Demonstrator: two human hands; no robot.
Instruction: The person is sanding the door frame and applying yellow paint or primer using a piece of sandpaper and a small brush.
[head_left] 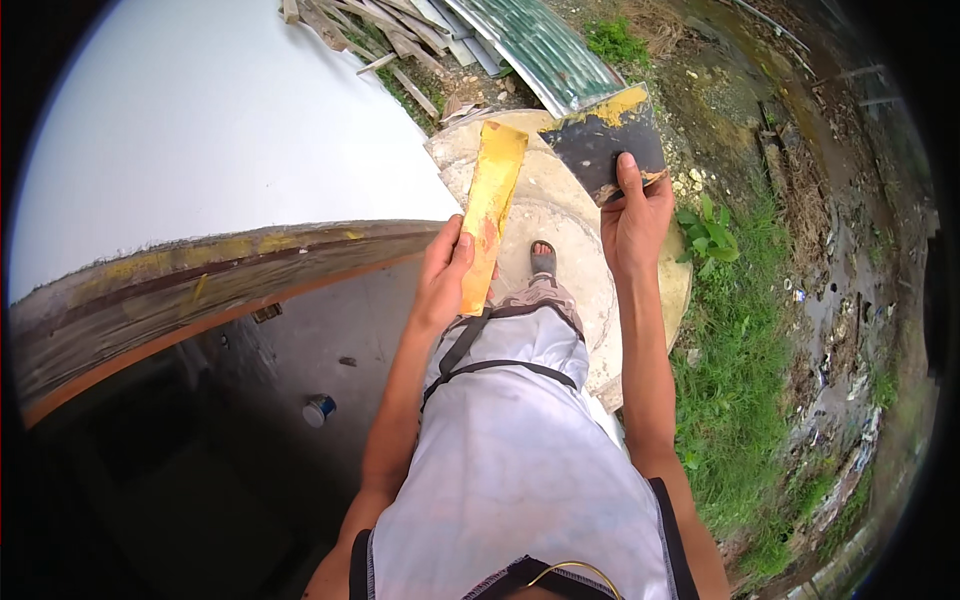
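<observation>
My left hand (pixel 444 262) is closed around the lower part of a long, flat, yellow strip (pixel 497 165) with reddish-brown stains. The strip stands nearly upright, its far end leaning a little to the right. Further right, my right hand (pixel 637 215) pinches the lower right corner of a thin, dark, squarish sheet (pixel 597 148), thumb on top. Yellow material is smeared along the sheet's far edge. A gap separates the strip from the sheet. I cannot tell the exact kind of either piece.
Below me are rounded concrete steps (pixel 570 215), with my sandalled foot (pixel 543 258) on them. A white wall (pixel 230 120) rises at left, above a dark floor with a small can (pixel 318 410). Corrugated sheets (pixel 540 50), scrap wood (pixel 400 40) and grass (pixel 735 400) lie around.
</observation>
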